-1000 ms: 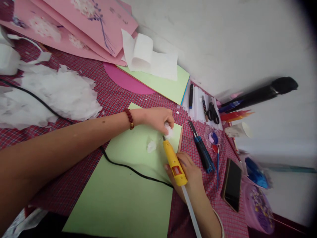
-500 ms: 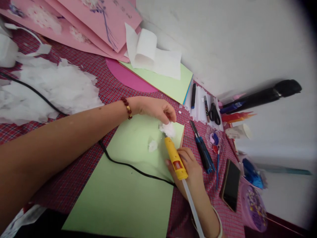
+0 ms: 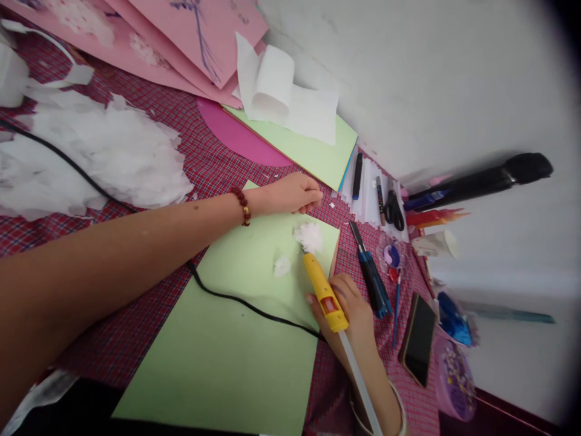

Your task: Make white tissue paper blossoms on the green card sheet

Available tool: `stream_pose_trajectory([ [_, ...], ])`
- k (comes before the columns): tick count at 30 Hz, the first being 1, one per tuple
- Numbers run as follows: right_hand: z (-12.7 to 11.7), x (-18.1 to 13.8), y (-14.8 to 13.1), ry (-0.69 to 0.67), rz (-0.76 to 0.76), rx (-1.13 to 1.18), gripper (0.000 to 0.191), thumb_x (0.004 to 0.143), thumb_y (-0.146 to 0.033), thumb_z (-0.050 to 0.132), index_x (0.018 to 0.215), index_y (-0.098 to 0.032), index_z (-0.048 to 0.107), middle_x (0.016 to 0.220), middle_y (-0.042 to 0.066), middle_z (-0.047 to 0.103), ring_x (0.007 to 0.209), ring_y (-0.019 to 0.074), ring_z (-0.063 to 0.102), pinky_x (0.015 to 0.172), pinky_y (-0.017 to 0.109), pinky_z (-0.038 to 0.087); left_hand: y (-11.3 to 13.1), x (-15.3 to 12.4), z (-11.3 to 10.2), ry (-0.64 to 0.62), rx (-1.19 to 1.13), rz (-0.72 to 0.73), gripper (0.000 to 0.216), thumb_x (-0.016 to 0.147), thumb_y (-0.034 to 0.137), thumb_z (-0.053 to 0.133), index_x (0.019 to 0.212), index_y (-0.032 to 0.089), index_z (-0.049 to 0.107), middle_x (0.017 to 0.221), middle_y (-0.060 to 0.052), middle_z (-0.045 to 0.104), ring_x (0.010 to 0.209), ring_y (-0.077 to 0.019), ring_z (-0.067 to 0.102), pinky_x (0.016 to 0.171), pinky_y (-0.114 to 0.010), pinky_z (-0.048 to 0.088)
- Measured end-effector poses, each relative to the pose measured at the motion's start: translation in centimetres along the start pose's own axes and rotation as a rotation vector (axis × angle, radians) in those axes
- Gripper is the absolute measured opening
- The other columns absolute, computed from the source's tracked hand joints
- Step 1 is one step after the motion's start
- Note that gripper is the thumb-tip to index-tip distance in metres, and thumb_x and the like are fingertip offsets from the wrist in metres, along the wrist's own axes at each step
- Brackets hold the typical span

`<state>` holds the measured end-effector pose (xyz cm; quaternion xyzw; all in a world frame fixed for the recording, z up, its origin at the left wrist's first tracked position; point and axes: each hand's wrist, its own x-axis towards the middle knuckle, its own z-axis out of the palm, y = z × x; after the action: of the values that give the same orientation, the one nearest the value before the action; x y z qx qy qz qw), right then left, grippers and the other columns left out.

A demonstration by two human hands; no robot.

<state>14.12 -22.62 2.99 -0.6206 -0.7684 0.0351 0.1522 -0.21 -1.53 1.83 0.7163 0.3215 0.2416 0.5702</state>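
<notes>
My right hand [image 3: 351,309] is wrapped round a yellow hot glue gun [image 3: 324,290], with a long translucent glue stick coming out of its back end. The gun's nozzle touches or lies right beside a clump of white paper petals [image 3: 309,237] on the light green sheet [image 3: 218,363]. One loose white paper piece [image 3: 282,265] rests left of the nozzle. Just above the clump, apart from it, is my left hand [image 3: 297,192], its fingers curled closed; whatever they may hold is hidden. A black cord [image 3: 245,303] crosses the sheet towards my right hand.
White paper pieces [image 3: 100,151] are heaped at the left, with pink painted sheets [image 3: 181,54] behind. A paper roll [image 3: 275,79] lies by the wall. Along the right are a blue-black utility knife [image 3: 374,281], scissors [image 3: 394,210], a phone [image 3: 417,339] and a purple basket [image 3: 454,381].
My left hand has lifted away from the white petal clump, upwards in the picture, and its fingers have curled in. My right hand keeps the glue gun at the clump.
</notes>
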Motion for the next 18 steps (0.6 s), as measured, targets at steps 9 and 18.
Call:
stream_pose_trajectory([
  [9, 0.0, 0.3, 0.2, 0.049, -0.032, -0.052, 0.026, 0.090, -0.038, 0.056, 0.072, -0.020, 0.048, 0.068, 0.001, 0.053, 0.066, 0.0153, 0.054, 0.056, 0.026, 0.046, -0.6, 0.0, -0.1, -0.001, 0.114, 0.110, 0.030, 0.085, 0.026, 0.047, 0.058, 0.013, 0.054, 0.054, 0.000, 0.053, 0.049, -0.0072, 0.044, 0.050, -0.022, 0.030],
  [18, 0.0, -0.8, 0.3, 0.011, 0.071, -0.022, 0.031, 0.089, -0.040, 0.054, 0.066, -0.021, 0.046, 0.065, 0.000, 0.050, 0.060, 0.0142, 0.050, 0.054, 0.027, 0.042, -0.6, -0.3, -0.1, -0.275, 0.308, 0.213, 0.008, 0.061, 0.019, 0.068, 0.063, 0.014, 0.064, 0.060, 0.001, 0.061, 0.055, -0.0088, 0.049, 0.054, -0.022, 0.030],
])
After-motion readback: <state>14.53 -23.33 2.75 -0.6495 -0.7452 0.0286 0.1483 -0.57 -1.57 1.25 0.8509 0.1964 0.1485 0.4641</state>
